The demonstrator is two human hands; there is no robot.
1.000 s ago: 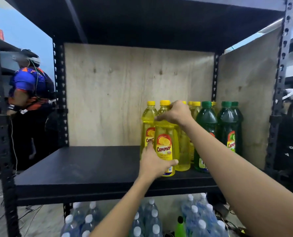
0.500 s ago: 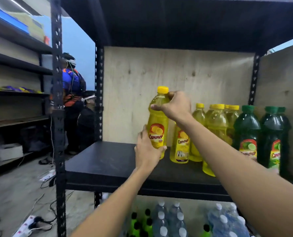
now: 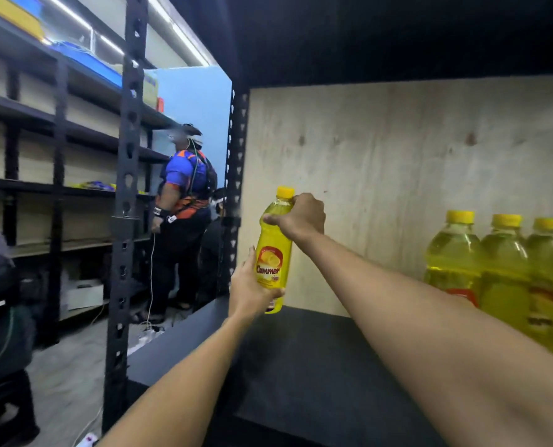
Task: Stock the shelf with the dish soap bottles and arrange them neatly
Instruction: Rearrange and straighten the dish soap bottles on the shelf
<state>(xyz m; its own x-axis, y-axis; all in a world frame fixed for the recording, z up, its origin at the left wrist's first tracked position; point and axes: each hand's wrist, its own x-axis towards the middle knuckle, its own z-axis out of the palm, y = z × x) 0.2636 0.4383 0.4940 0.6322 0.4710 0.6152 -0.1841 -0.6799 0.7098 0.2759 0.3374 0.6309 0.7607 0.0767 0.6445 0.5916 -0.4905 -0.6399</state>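
Head view. Yellow dish soap bottle (image 3: 273, 253) upright at the back left corner of the black shelf (image 3: 317, 366), "Cammer" label facing the camera. Cannot tell whether its base touches the shelf.

Left hand (image 3: 252, 285) grips the lower body, thumb across the bottom of the label. Right hand (image 3: 301, 217) grips the shoulder just under the yellow cap (image 3: 285, 191).

Plywood back panel (image 3: 381, 172) directly behind. Three yellow-capped bottles (image 3: 452, 253) in a row toward the shelf's right edge, well apart from the held one; the right forearm crosses in front of their lower parts.

Left of the perforated black post (image 3: 125, 221), a person (image 3: 184, 188) in a blue top stands facing other shelving.
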